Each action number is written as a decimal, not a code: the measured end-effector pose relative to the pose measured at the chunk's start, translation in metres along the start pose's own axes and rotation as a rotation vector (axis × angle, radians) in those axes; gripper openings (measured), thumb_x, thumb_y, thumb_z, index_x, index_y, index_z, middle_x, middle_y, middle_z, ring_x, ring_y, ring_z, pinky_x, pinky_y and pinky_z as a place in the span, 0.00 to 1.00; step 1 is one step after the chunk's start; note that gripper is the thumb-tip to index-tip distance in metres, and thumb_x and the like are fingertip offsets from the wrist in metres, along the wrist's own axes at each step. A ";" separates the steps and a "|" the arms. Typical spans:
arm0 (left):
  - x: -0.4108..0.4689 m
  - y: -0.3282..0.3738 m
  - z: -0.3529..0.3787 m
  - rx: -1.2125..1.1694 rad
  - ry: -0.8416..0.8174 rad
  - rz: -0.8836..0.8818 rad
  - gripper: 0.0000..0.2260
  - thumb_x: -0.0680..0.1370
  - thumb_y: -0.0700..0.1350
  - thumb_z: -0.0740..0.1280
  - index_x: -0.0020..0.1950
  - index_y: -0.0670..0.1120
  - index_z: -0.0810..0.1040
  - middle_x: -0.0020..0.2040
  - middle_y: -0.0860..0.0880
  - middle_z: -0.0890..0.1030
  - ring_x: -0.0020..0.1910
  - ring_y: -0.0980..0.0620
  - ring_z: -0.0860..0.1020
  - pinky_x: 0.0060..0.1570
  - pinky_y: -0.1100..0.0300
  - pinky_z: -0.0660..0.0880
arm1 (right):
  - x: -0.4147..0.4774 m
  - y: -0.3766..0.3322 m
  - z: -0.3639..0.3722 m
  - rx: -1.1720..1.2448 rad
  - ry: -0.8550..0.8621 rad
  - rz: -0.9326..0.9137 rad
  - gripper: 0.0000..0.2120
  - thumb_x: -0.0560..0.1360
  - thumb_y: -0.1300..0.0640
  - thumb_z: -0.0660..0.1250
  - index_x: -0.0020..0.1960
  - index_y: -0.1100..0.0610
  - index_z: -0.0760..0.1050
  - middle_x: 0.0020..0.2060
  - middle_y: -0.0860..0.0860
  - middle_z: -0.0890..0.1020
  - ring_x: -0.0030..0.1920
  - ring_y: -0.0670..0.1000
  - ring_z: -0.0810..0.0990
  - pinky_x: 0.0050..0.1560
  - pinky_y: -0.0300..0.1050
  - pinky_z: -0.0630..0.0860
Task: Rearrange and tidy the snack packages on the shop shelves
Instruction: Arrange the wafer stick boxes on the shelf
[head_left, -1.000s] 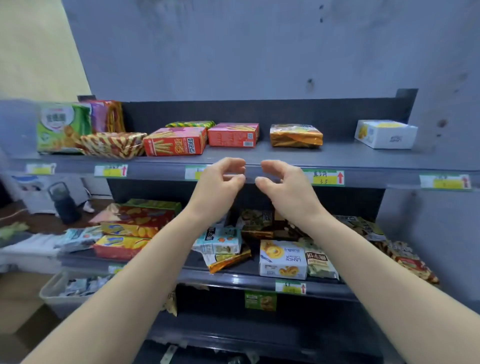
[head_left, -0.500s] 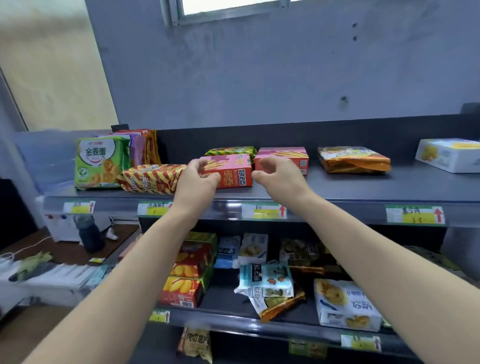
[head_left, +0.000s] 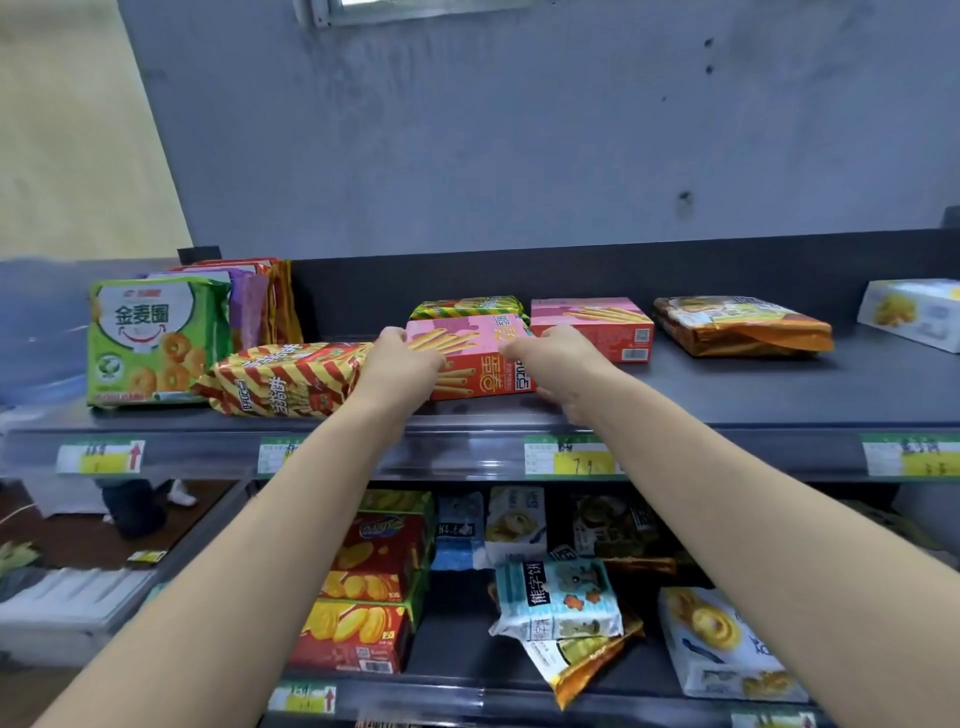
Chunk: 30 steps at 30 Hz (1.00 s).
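On the dark grey top shelf (head_left: 779, 395), the pink-and-red cardboard biscuit-stick box (head_left: 480, 364) has now been gripped by the left hand (head_left: 400, 364) (9 o'clock end) and the right hand (head_left: 558, 358) at 3 o'clock, seemingly ready for repositioning.

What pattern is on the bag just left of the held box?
Red and gold diagonal stripes on the bag; head view.

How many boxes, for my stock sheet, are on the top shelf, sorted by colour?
Pink boxes: 2, the front pink box held by the left hand and right hand, and the back pink box.
White boxes: 1, the white box at the far right.
Total: 3
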<state>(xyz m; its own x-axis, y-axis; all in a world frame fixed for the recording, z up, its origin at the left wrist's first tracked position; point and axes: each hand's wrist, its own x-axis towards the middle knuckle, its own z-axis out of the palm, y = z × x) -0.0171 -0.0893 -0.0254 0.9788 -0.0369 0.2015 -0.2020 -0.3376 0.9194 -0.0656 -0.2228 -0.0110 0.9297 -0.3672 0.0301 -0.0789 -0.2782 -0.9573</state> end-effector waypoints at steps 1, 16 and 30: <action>0.002 0.000 0.001 -0.026 -0.008 -0.012 0.21 0.78 0.41 0.62 0.70 0.42 0.63 0.50 0.49 0.73 0.45 0.54 0.75 0.37 0.63 0.72 | 0.004 0.001 0.000 0.007 0.021 0.004 0.08 0.76 0.57 0.65 0.52 0.59 0.68 0.39 0.52 0.74 0.34 0.47 0.71 0.30 0.40 0.66; 0.064 -0.007 0.018 0.060 0.010 -0.146 0.18 0.77 0.45 0.64 0.64 0.40 0.70 0.60 0.42 0.77 0.52 0.47 0.79 0.37 0.60 0.74 | 0.016 0.002 0.002 0.253 0.072 0.183 0.04 0.77 0.60 0.63 0.46 0.58 0.68 0.38 0.50 0.76 0.37 0.45 0.75 0.42 0.38 0.73; 0.019 0.014 0.006 -0.181 0.174 0.005 0.05 0.61 0.42 0.65 0.33 0.50 0.71 0.55 0.38 0.77 0.41 0.42 0.74 0.35 0.53 0.71 | 0.005 0.000 -0.011 0.524 0.094 0.187 0.13 0.76 0.68 0.60 0.60 0.62 0.71 0.39 0.54 0.75 0.35 0.50 0.75 0.38 0.43 0.76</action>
<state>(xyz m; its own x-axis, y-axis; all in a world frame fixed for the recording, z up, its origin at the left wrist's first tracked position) -0.0008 -0.1004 -0.0111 0.9603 0.1294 0.2471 -0.2252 -0.1628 0.9606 -0.0650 -0.2347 -0.0074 0.8792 -0.4517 -0.1517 -0.0281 0.2687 -0.9628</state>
